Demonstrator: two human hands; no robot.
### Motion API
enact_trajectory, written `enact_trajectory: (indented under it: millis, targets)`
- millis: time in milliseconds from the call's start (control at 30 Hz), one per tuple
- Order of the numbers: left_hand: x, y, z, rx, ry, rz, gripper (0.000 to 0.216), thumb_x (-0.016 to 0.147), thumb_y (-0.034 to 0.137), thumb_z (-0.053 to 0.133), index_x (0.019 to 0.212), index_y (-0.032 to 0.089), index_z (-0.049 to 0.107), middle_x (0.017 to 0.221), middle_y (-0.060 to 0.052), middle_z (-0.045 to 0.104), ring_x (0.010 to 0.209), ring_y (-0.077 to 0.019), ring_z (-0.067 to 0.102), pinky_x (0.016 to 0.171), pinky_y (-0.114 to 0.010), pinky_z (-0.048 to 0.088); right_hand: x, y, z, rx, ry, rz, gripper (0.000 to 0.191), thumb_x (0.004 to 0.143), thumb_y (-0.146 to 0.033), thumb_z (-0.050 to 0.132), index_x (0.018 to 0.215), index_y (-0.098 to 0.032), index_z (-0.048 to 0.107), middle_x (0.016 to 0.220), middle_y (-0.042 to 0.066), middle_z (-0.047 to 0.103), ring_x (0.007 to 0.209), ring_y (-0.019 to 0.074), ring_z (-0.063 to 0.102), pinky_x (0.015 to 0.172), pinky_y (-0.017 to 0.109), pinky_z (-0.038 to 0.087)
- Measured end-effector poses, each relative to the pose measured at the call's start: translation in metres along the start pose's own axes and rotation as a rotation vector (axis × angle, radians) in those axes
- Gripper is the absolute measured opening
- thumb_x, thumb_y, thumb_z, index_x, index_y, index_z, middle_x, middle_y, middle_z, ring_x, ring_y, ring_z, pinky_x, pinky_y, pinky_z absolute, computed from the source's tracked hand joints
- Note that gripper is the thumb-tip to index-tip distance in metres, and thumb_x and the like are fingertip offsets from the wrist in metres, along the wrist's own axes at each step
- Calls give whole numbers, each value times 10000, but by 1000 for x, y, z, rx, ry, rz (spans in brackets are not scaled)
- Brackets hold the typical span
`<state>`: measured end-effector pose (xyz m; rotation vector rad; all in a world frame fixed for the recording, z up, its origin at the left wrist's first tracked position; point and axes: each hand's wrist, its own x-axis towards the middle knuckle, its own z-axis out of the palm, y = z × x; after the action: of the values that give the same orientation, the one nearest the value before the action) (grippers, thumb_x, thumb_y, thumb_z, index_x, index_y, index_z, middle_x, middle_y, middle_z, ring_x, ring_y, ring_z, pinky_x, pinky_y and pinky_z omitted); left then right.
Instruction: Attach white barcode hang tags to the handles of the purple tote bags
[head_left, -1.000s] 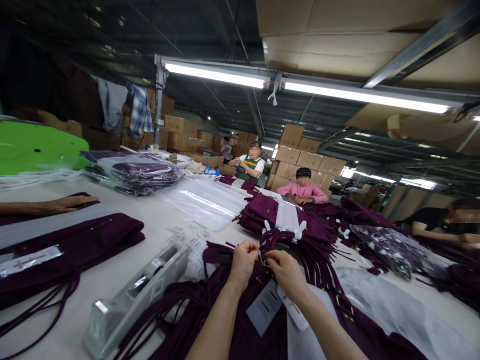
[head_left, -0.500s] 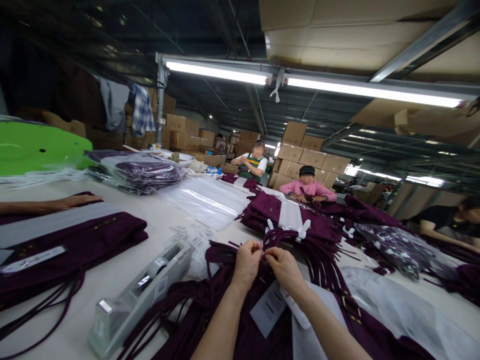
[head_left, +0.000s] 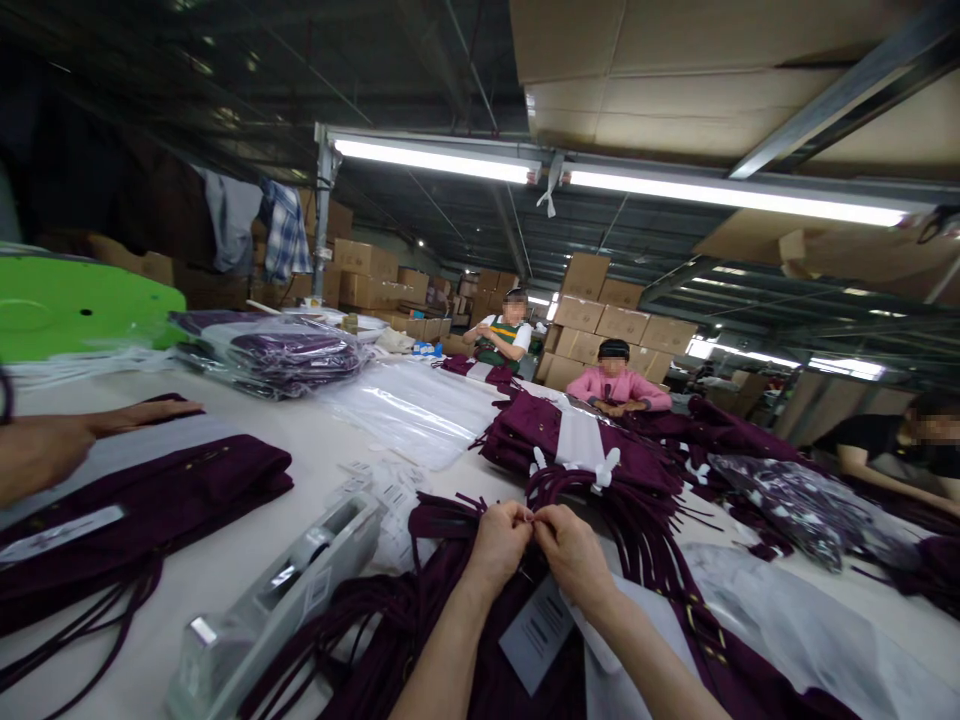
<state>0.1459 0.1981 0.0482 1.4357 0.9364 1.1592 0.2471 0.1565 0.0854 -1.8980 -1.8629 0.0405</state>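
My left hand (head_left: 501,540) and my right hand (head_left: 570,548) meet fingertip to fingertip, both pinched closed. Whatever lies between the fingers is too small to make out. Below them spreads a dark purple garment (head_left: 551,590) with long cords (head_left: 390,600) and small brass-coloured rings. A grey printed tag (head_left: 536,632) rests on the fabric under my right wrist. Just beyond my hands, a bundle of purple straps (head_left: 559,480) curves away to the right, with a white tie (head_left: 604,468) on it.
A tape dispenser (head_left: 281,600) stands to the left, beside crumpled white labels (head_left: 390,495). Folded purple garments (head_left: 577,435) lie ahead, and bagged ones (head_left: 277,350) at the back left. Another person's hands (head_left: 45,450) work on a folded garment (head_left: 187,490) at far left. Co-workers sit across.
My hands have drawn closer, fingertips now meeting, and sit slightly lower. At far left, more of the other person's hands has come into view.
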Motion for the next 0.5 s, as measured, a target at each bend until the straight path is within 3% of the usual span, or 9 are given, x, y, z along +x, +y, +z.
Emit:
enact_trajectory:
  millis: [233, 367, 500]
  targets:
    - [0, 3, 1, -23, 13, -41, 61, 624, 167, 472, 569, 164, 500, 468, 48, 498, 394, -66, 391, 439, -193, 302, -10, 10, -26, -159, -118, 162, 179, 780, -288, 526, 879, -155, 593, 835, 53, 573, 764, 173, 550, 632, 243, 343]
    - [-4, 12, -1, -119, 0, -72, 84, 637, 213, 464, 569, 166, 454, 488, 32, 544, 361, -46, 370, 412, -180, 268, -18, 19, -33, -89, -241, 264, 226, 699, -292, 601, 873, -152, 568, 743, 28, 595, 711, 170, 561, 557, 232, 319]
    - [-8, 19, -5, -251, -12, -137, 115, 604, 243, 493, 544, 149, 469, 488, 10, 557, 360, -37, 351, 393, -179, 209, -22, 25, -30, -28, -228, 290, 182, 648, -260, 628, 775, -163, 539, 656, -3, 580, 643, 151, 544, 529, 224, 310]
